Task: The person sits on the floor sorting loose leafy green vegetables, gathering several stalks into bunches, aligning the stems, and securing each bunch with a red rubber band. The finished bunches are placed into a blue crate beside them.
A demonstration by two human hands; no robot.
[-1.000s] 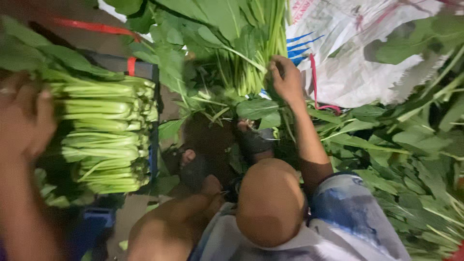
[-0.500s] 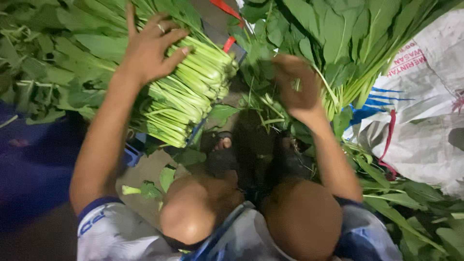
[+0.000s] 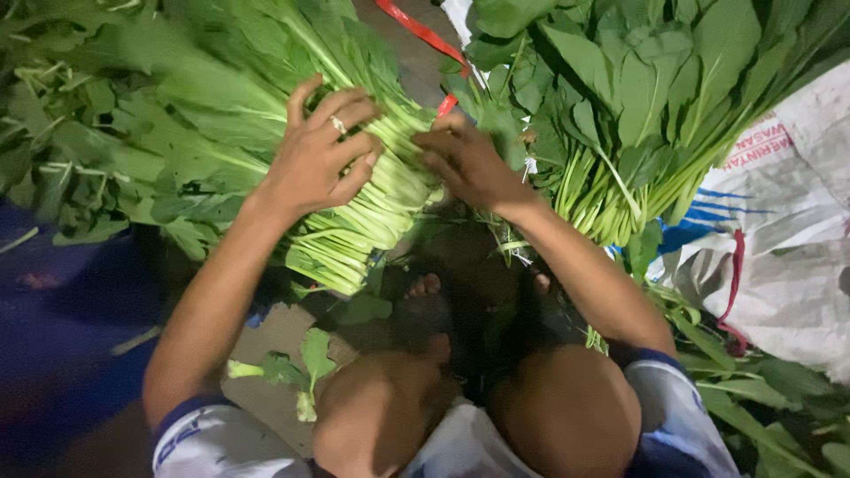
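Our left hand (image 3: 314, 159) lies spread, fingers loose, on a thick bundle of pale green leafy vegetable stalks (image 3: 359, 226). Our right hand (image 3: 465, 164) presses the same bundle's edge with curled fingers, just beside a red strap (image 3: 421, 31).

The bundle of leafy greens (image 3: 354, 221) lies at the centre, stems toward six o'clock, leaves spreading to eleven o'clock. The left hand (image 3: 319, 155) rests on top of its stems; the right hand (image 3: 465, 164) touches the bundle's edge at three o'clock of the left. A second bunch of greens (image 3: 637, 106) stands at two o'clock, well above a woven sack (image 3: 779, 239) at three o'clock. A strap (image 3: 421, 31) runs at twelve o'clock, behind both hands. The knees (image 3: 478, 412) sit at six o'clock, bare feet (image 3: 425, 285) between them and the bundle. Loose leaves (image 3: 301, 363) lie on the floor at seven o'clock.
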